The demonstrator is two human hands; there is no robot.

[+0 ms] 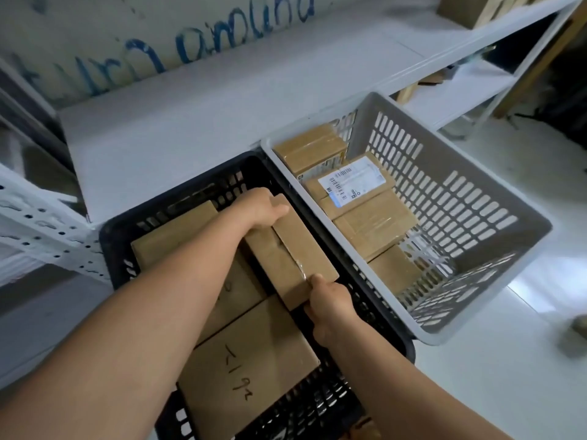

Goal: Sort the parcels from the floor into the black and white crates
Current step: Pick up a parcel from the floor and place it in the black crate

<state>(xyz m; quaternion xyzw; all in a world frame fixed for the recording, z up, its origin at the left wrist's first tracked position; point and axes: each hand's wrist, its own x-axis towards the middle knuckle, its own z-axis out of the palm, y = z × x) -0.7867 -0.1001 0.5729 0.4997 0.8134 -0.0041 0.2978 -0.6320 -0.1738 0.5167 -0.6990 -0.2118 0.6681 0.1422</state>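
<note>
Just above the black slotted plastic crate (133, 236), both hands hold one long brown cardboard parcel sealed with clear tape (290, 252) by its two ends. The left hand (265, 206) grasps the far end, thumb lying across the top; the right hand (330, 300) clasps the near end, fingers curled round the edge. That parcel sits along the black crate's right side, over other plain brown cardboard boxes, among them a large flat one with black handwriting (251, 369) nearest the camera. Touching the black crate on the right stands the white slotted plastic crate (444, 198), tilted a little askew. It contains several brown parcels, and the one with a white barcode label (352, 182) lies on top. Both crates stand against a white metal shelf (206, 100), on a pale glossy floor (508, 360).
</note>
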